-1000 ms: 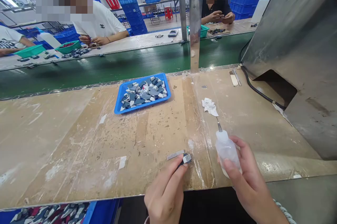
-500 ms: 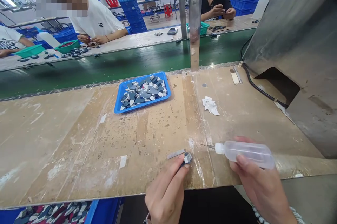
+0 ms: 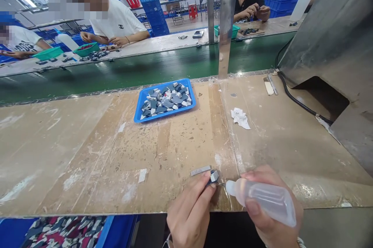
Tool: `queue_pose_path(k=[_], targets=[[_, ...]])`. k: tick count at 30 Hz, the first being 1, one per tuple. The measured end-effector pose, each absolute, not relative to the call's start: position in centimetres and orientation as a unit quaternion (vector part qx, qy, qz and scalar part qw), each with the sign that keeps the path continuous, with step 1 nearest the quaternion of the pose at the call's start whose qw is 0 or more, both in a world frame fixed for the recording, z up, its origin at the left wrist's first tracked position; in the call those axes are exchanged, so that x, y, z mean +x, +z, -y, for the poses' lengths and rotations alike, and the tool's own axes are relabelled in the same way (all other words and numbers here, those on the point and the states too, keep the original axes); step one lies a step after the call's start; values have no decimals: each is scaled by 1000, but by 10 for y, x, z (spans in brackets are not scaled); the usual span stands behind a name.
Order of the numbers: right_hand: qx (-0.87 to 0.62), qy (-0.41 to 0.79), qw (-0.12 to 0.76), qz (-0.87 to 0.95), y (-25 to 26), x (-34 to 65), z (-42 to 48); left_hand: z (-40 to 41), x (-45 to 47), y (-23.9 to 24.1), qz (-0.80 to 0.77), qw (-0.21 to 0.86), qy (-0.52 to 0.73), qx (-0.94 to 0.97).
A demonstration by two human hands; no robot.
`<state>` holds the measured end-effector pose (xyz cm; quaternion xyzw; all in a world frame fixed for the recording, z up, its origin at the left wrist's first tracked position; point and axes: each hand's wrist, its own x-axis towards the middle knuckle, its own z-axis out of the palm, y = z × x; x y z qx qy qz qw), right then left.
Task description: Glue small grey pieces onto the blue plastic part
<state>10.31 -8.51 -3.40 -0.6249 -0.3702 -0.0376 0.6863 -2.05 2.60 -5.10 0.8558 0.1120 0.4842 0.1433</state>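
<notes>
My left hand (image 3: pixel 190 209) pinches a small dark blue and grey-white piece (image 3: pixel 214 176) near the table's front edge. A flat grey bar (image 3: pixel 200 170) lies on the table just beyond those fingers. In my right hand (image 3: pixel 271 209) is a clear squeeze bottle (image 3: pixel 265 197) with a white cap and a thin metal needle tip (image 3: pixel 222 183). The bottle is tilted, its needle pointing left at the piece. The needle's end is at or very close to the piece; whether they touch I cannot tell.
A blue tray (image 3: pixel 136 112) of similar pieces sits ahead. Crumpled white paper (image 3: pixel 240 118) lies right of it. Beyond runs a green conveyor belt (image 3: pixel 122 79), with people working across it. A metal housing (image 3: pixel 329 42) stands right; a blue bin (image 3: pixel 116 228) of pieces is below left.
My right hand has brought the bottle left and down, so its needle now meets the area of the piece. My left hand keeps its pinch. The whole view has shifted slightly.
</notes>
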Motion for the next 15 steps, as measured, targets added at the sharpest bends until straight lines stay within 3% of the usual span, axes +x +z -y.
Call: queue_pose_path(k=[15], targets=[[-634, -5, 698, 334, -45, 102, 85, -27, -23, -54, -112, 154, 481, 856]])
